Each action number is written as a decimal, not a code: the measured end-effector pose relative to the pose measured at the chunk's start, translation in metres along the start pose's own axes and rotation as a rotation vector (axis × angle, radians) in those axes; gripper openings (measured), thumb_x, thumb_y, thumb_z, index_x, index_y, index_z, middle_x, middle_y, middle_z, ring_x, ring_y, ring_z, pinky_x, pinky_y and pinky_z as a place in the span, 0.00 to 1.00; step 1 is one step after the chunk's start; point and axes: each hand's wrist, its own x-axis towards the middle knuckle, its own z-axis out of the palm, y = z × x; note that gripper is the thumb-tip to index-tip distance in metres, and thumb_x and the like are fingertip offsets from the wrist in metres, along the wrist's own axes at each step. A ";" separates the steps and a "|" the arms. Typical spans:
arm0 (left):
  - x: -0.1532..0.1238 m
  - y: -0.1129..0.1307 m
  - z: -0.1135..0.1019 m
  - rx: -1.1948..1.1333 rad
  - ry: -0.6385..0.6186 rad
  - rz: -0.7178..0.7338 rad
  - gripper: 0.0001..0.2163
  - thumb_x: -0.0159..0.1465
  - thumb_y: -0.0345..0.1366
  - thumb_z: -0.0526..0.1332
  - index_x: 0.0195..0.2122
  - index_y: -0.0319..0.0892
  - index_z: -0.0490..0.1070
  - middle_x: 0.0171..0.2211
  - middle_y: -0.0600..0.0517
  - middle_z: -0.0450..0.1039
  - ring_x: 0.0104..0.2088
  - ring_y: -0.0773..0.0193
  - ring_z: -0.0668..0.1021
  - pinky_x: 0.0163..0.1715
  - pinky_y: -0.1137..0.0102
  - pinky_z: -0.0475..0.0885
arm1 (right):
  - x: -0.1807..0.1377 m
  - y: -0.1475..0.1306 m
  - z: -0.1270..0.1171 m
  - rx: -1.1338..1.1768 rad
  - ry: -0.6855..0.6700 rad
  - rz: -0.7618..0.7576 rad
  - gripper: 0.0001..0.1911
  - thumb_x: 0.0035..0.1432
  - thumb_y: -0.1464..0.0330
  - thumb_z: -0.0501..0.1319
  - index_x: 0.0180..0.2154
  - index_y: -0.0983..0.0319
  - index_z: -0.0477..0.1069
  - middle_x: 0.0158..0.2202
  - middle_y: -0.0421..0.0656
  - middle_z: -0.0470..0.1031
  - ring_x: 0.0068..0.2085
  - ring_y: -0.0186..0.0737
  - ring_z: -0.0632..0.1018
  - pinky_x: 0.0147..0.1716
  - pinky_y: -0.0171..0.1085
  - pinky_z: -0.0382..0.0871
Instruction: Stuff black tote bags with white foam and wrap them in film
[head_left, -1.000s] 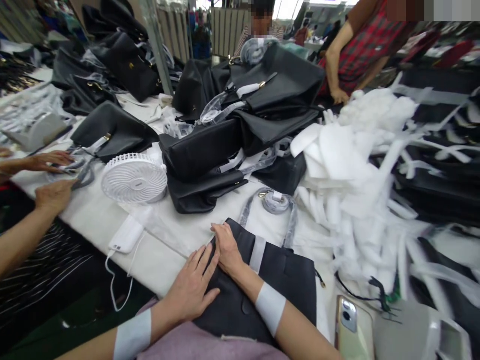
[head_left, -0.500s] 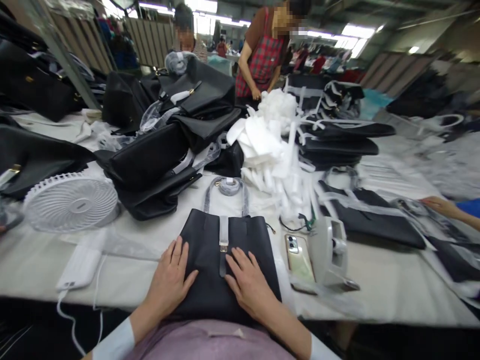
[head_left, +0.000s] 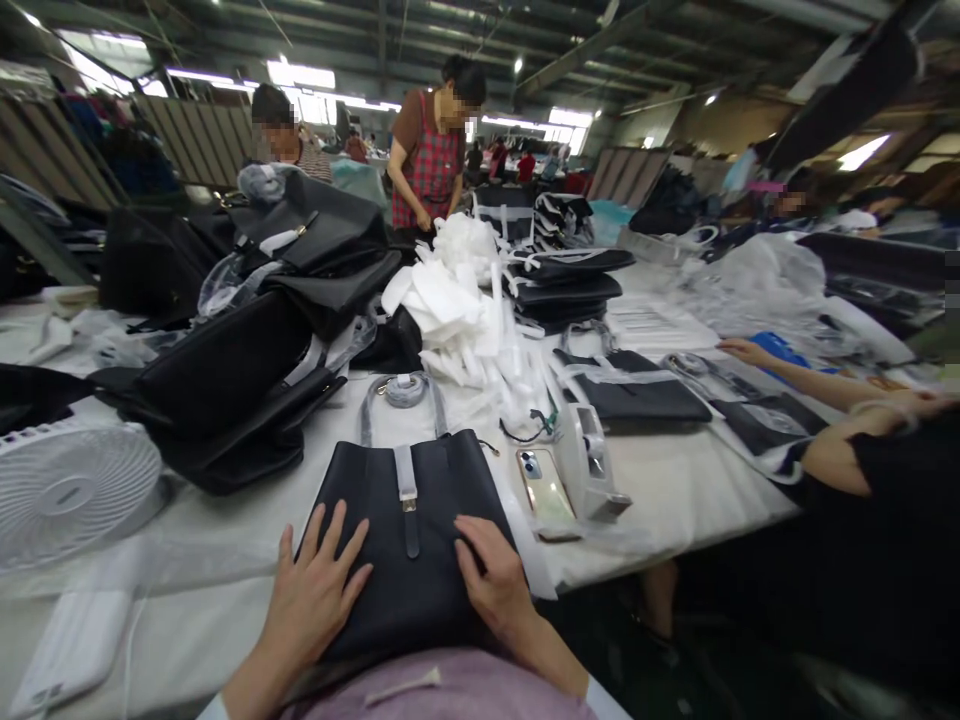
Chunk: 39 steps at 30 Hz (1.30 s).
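- While a black handbag is laid flat, its left side is covered by the left hand's spread fingers.
- Its right is touched by the right hand, fingers open, bent.

1. A long worktop with a pale, off-white surface runs across the scene, crowded with goods.
2. At its near edge, centre, a black handbag lies flat, its wrapped handles stretched away from the edge.
3. To the left sit a round white fan and, nearer, a white oblong device.
4. Behind these rises a heap of black bags.
5. Just right of the handbag lies a phone, beside a pale tape dispenser.
6. Farther back, at centre, white packing pieces are piled loosely.
7. To their right, another black bag lies flat.
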 end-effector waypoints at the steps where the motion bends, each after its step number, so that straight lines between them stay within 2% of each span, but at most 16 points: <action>1: -0.001 -0.001 0.001 -0.001 0.002 0.000 0.23 0.65 0.44 0.55 0.62 0.53 0.62 0.67 0.42 0.54 0.66 0.37 0.55 0.58 0.36 0.48 | -0.004 0.005 -0.011 -0.017 0.115 0.083 0.13 0.64 0.70 0.55 0.49 0.61 0.72 0.45 0.47 0.78 0.47 0.41 0.77 0.48 0.41 0.72; 3: -0.001 -0.002 0.003 -0.004 0.012 -0.001 0.23 0.65 0.43 0.55 0.62 0.52 0.63 0.67 0.42 0.54 0.66 0.37 0.55 0.58 0.36 0.49 | -0.009 0.018 -0.034 -0.102 0.262 0.276 0.12 0.64 0.65 0.56 0.45 0.62 0.73 0.41 0.48 0.78 0.43 0.43 0.78 0.44 0.43 0.73; 4: -0.002 -0.002 0.004 -0.006 0.019 0.000 0.23 0.65 0.43 0.54 0.62 0.52 0.63 0.67 0.42 0.54 0.66 0.37 0.55 0.58 0.36 0.49 | -0.010 0.025 -0.044 -0.145 0.267 0.373 0.13 0.64 0.62 0.56 0.44 0.63 0.74 0.40 0.49 0.78 0.42 0.45 0.77 0.44 0.44 0.72; 6: -0.002 -0.003 0.006 -0.007 0.036 0.006 0.22 0.65 0.43 0.54 0.61 0.52 0.64 0.66 0.42 0.55 0.65 0.37 0.56 0.58 0.36 0.50 | -0.009 0.039 -0.058 -0.179 0.138 0.533 0.17 0.63 0.59 0.55 0.41 0.64 0.75 0.40 0.51 0.78 0.41 0.49 0.77 0.43 0.46 0.71; 9: -0.002 -0.003 0.007 -0.004 0.055 0.018 0.22 0.65 0.42 0.54 0.61 0.51 0.65 0.66 0.41 0.55 0.65 0.37 0.56 0.58 0.35 0.51 | -0.001 0.053 -0.062 -0.124 -0.103 0.623 0.19 0.62 0.58 0.53 0.40 0.63 0.77 0.39 0.51 0.79 0.39 0.49 0.78 0.42 0.44 0.70; 11: -0.002 -0.003 0.008 0.001 0.060 0.020 0.22 0.65 0.42 0.53 0.61 0.51 0.64 0.66 0.41 0.55 0.65 0.37 0.56 0.58 0.35 0.51 | 0.006 0.055 -0.056 -0.092 -0.150 0.620 0.19 0.62 0.58 0.52 0.38 0.62 0.77 0.37 0.49 0.80 0.38 0.47 0.79 0.39 0.41 0.69; 14: -0.004 -0.002 0.010 0.008 0.057 0.022 0.23 0.65 0.41 0.54 0.62 0.50 0.63 0.67 0.40 0.54 0.65 0.38 0.57 0.58 0.37 0.53 | 0.016 0.054 -0.047 -0.071 -0.194 0.598 0.19 0.62 0.58 0.52 0.29 0.61 0.76 0.30 0.45 0.79 0.33 0.44 0.78 0.34 0.37 0.66; 18: -0.006 -0.001 0.013 0.003 0.050 0.022 0.24 0.64 0.41 0.54 0.63 0.48 0.62 0.68 0.39 0.49 0.64 0.40 0.59 0.57 0.41 0.55 | 0.026 0.057 -0.039 -0.077 -0.232 0.596 0.21 0.60 0.58 0.53 0.20 0.61 0.70 0.19 0.40 0.70 0.26 0.39 0.72 0.27 0.35 0.59; 20: -0.006 -0.002 0.014 0.002 0.051 0.026 0.24 0.64 0.41 0.54 0.63 0.48 0.62 0.68 0.39 0.48 0.64 0.40 0.59 0.57 0.42 0.56 | 0.031 0.061 -0.038 -0.085 -0.227 0.608 0.21 0.60 0.58 0.53 0.22 0.61 0.70 0.18 0.39 0.68 0.24 0.38 0.70 0.25 0.34 0.57; 24: -0.005 -0.003 0.015 0.002 0.053 0.039 0.25 0.64 0.41 0.54 0.64 0.49 0.60 0.68 0.40 0.49 0.64 0.42 0.60 0.57 0.42 0.56 | 0.043 0.072 -0.035 -0.071 -0.266 0.590 0.18 0.61 0.58 0.52 0.32 0.62 0.75 0.18 0.37 0.67 0.23 0.37 0.69 0.25 0.33 0.57; 30: -0.006 -0.002 0.015 -0.027 0.029 0.008 0.25 0.64 0.41 0.54 0.63 0.48 0.62 0.68 0.40 0.49 0.65 0.42 0.58 0.58 0.41 0.55 | 0.060 0.077 -0.024 -0.090 -0.360 0.555 0.12 0.59 0.66 0.55 0.25 0.62 0.71 0.19 0.40 0.68 0.24 0.38 0.69 0.28 0.35 0.56; 32: -0.007 -0.004 0.014 -0.036 0.010 0.007 0.24 0.64 0.41 0.54 0.63 0.47 0.62 0.68 0.40 0.49 0.65 0.41 0.57 0.59 0.40 0.53 | 0.062 0.076 -0.029 -0.067 -0.395 0.547 0.14 0.60 0.65 0.54 0.25 0.62 0.71 0.20 0.40 0.69 0.26 0.38 0.69 0.29 0.35 0.57; 35: 0.000 -0.004 0.008 -0.046 0.010 0.011 0.24 0.66 0.43 0.53 0.62 0.45 0.62 0.68 0.38 0.49 0.65 0.38 0.55 0.59 0.36 0.49 | 0.053 0.073 -0.054 0.012 -0.473 0.527 0.20 0.63 0.61 0.51 0.24 0.62 0.71 0.22 0.39 0.70 0.27 0.38 0.70 0.29 0.34 0.58; 37: 0.017 0.002 -0.001 -0.075 0.044 0.021 0.26 0.66 0.46 0.53 0.63 0.42 0.60 0.68 0.36 0.47 0.66 0.36 0.53 0.59 0.35 0.47 | 0.038 0.068 -0.078 0.079 -0.538 0.510 0.18 0.63 0.60 0.53 0.27 0.61 0.74 0.25 0.39 0.73 0.29 0.38 0.71 0.29 0.33 0.60; 39: 0.045 0.017 -0.015 -0.147 0.069 0.098 0.29 0.66 0.49 0.54 0.65 0.42 0.57 0.69 0.37 0.45 0.66 0.37 0.51 0.60 0.38 0.48 | 0.019 0.062 -0.098 0.116 -0.593 0.507 0.13 0.60 0.62 0.57 0.32 0.61 0.76 0.29 0.39 0.76 0.30 0.38 0.72 0.31 0.33 0.61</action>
